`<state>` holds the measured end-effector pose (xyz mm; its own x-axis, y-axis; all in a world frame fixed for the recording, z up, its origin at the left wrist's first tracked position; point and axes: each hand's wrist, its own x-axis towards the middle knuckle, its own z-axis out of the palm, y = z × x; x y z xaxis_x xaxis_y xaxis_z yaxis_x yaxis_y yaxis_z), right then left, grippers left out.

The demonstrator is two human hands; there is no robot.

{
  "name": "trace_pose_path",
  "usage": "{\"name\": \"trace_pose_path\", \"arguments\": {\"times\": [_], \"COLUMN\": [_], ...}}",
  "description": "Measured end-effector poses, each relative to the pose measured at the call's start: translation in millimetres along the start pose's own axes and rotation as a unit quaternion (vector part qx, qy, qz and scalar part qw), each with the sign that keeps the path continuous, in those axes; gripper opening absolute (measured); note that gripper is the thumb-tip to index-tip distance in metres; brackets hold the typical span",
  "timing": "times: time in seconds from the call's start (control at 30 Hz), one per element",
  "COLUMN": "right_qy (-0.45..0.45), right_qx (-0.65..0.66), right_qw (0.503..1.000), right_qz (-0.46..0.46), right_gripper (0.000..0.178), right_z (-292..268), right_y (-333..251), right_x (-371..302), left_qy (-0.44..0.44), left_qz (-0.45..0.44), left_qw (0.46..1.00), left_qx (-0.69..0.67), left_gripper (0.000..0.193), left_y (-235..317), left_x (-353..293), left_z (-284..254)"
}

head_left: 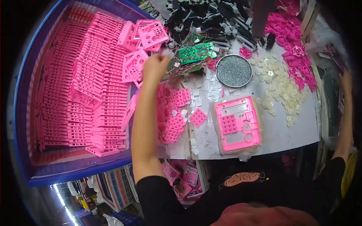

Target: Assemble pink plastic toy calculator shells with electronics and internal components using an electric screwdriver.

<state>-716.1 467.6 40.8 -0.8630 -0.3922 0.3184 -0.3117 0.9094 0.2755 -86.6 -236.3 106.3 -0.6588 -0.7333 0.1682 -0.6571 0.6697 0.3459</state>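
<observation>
Hand, left [157,67]: fingers curled, hold indiscernible; pink faceplates [134,66] leftward, green circuit boards [197,52] rightward; possible snag from loose wires [182,69]. Hand, right [346,80]: grip unclear, beside plastic bag [325,39].

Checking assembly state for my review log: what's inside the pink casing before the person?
Inside the pink casing, a pink keypad sits toward the left; the keypad covers whatever casing surface lies beneath.
</observation>
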Motion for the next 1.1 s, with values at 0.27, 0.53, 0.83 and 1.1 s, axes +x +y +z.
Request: {"name": "trace_pose_path", "arguments": {"times": [0.27,0.53,0.83,1.1], "right_qy": [0.116,0.173,0.086,-0.33], "right_qx": [0.173,0.305,0.496,0.79], "right_qw": [0.966,0.918,0.739,0.361], "right_qz": [-0.151,-0.187,-0.447,-0.369], "right_gripper": [0.035,0.027,0.023,0.041], "right_z": [-56,-115,-256,-311], "right_y": [-87,-129,-332,-466], "right_x": [-43,-94,-214,-258], "left_qy": [-0.108,0.181,0.218,0.374], "left_qz": [-0.183,-0.078,-0.062,0.226], "left_qw": [0.977,0.937,0.648,0.893], "left_qx": [0.029,-0.289,-0.728,-0.112], "left_gripper": [0.065,0.035,0.02,0.022], "left_y": [47,0,-1,88], "left_x": [67,64,-19,-89], "left_z": [86,66,-48,-74]}}
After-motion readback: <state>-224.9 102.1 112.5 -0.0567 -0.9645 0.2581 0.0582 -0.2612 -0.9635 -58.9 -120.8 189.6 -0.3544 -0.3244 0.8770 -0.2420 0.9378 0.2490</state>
